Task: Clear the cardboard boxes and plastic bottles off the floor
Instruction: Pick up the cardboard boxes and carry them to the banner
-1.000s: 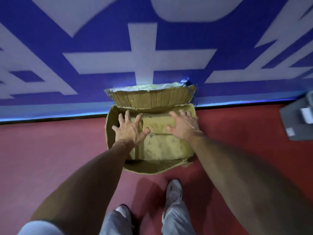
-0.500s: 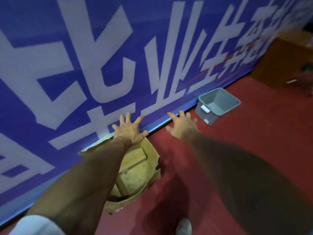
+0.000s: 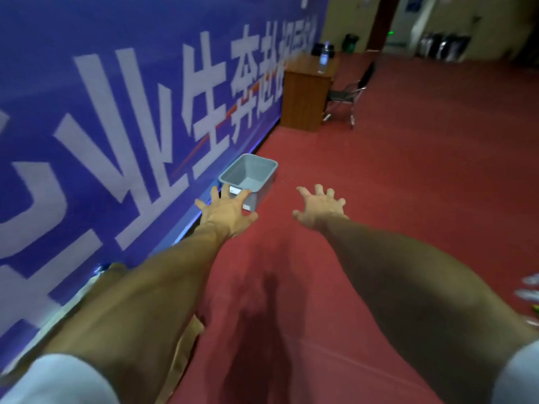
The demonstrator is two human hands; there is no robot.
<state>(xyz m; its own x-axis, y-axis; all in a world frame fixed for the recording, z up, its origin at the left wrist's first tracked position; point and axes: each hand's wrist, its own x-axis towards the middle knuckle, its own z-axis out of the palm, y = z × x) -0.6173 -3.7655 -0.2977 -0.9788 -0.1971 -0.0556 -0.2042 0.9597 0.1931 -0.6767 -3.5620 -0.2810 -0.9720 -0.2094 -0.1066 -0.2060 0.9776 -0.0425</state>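
The flattened brown cardboard box lies at the foot of the blue banner at bottom left, mostly hidden under my left forearm. My left hand is stretched forward with fingers spread, holding nothing, its fingertips overlapping the near edge of a grey plastic bin in the picture. My right hand is also out in front with fingers spread and empty, above the red floor. A plastic bottle stands on a wooden desk far ahead.
A blue banner wall with white characters runs along the left. The wooden desk and a metal chair stand ahead by the wall. Blurred white objects sit at the right edge. Red floor stretches ahead.
My view has swung right, away from the cardboard box toward the grey bin and desk. Both hands have left the box and stay spread out, empty, in front of me.
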